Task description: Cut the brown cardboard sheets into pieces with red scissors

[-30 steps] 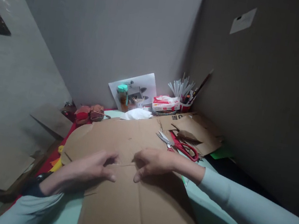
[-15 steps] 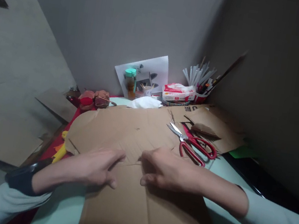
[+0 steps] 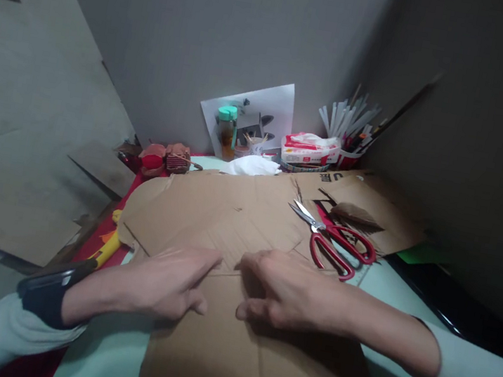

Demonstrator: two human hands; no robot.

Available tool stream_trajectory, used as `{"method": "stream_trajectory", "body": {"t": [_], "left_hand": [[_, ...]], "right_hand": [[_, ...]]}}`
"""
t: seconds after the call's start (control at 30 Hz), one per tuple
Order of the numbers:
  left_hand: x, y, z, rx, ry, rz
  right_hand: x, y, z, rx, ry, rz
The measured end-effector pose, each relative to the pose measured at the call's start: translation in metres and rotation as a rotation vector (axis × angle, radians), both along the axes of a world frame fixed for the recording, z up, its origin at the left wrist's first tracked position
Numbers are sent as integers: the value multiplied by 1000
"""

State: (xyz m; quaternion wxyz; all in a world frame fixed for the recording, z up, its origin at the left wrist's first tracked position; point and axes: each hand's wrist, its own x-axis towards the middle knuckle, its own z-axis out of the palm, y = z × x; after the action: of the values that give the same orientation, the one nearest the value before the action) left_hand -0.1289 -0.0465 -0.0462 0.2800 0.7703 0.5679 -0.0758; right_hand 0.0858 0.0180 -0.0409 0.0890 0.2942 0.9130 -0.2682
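A large brown cardboard sheet (image 3: 203,360) runs from the near edge toward the back of the desk, with a crease across it between my hands. My left hand (image 3: 173,281) bears on its left side, fingertips at the crease and thumb held apart in front. From the other side my right hand (image 3: 292,292) grips the cardboard at the same crease, fingers curled and thumb nearer me. Some of the fingers on both hands are hidden under the knuckles. Beyond my right hand lie red-handled scissors (image 3: 331,244), blades parted and pointing away to the left.
Along the back stand a teal-lidded bottle (image 3: 225,136), a white printed sheet (image 3: 279,106), a tissue pack (image 3: 310,151) and a cup of sticks (image 3: 347,159). Cardboard scraps (image 3: 357,216) lie at the right. A yellow tool (image 3: 107,249) is by my left wrist.
The view has shifted slightly, so the desk items appear a little farther right and higher. Both hands stay at the crease, with only a slight shift of the fingers.
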Motion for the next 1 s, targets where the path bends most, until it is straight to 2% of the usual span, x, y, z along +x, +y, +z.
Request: {"method": "stream_trajectory", "body": {"t": [0.13,0.23,0.33,0.6,0.73,0.87,1.0], "left_hand": [[3,1,11,-52,-41,-3],[5,3,21,-121,-13,13],[5,4,22,-147,20,33],[11,-11,6,-15,70,18],[8,-22,-7,56,41,-9],[3,-36,-22,161,-34,2],[4,-53,-21,195,-114,-23]], "right_hand": [[-8,-6,5,-55,19,14],[-14,-7,1,-78,47,2],[-18,-6,-4,-95,76,3],[-20,-16,-7,-113,106,-76],[-18,-23,-14,-92,152,-101],[-15,-30,-26,-35,243,-58],[-12,-39,-35,53,319,-6]]}}
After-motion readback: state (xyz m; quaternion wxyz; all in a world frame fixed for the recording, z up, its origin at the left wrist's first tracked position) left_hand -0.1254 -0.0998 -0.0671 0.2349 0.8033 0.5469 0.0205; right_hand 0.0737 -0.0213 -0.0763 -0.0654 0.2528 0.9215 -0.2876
